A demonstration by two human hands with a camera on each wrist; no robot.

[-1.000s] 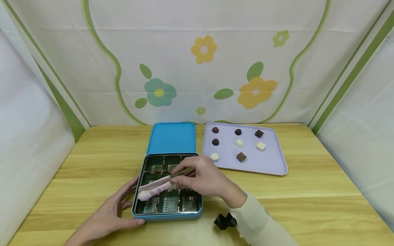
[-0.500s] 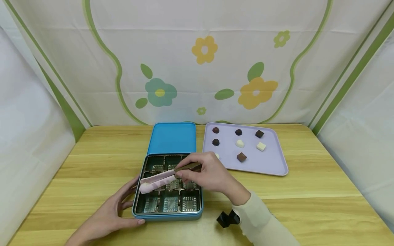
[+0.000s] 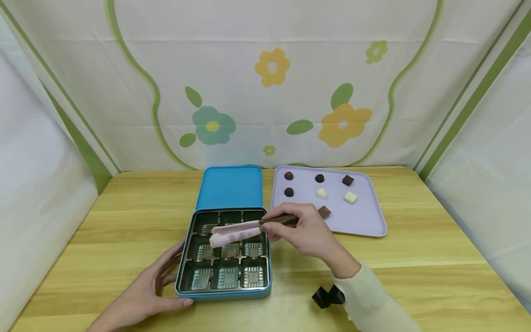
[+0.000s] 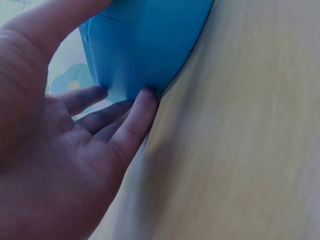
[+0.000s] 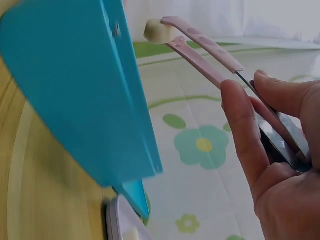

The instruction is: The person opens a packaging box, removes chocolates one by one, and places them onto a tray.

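Observation:
My right hand [image 3: 309, 230] pinches pink-tipped tongs [image 3: 236, 233] with dark handles, held above an open blue tin [image 3: 224, 295]. A cream-coloured chocolate [image 5: 159, 31] sits between the tong tips in the right wrist view; it is hard to make out from the head. Inside the tin lies a dark plastic insert [image 3: 226, 263] with several compartments, and I see no chocolates in those that show. My left hand [image 3: 143, 286] rests against the tin's near left corner, thumb along the front and other fingers touching the left wall. The left wrist view shows those fingertips on the tin's side [image 4: 140, 55].
The blue lid [image 3: 230, 186] lies behind the tin. To the right, a lilac tray [image 3: 365, 221] carries several dark, brown and white chocolates; my right hand hides its front left part. A black object [image 3: 327, 297] is at my right sleeve. A flowered cloth [image 3: 249, 92] stands behind the table.
My right hand has moved to the right with the tongs, whose tips shift from the tin's left side toward its middle. The left hand keeps its place at the tin.

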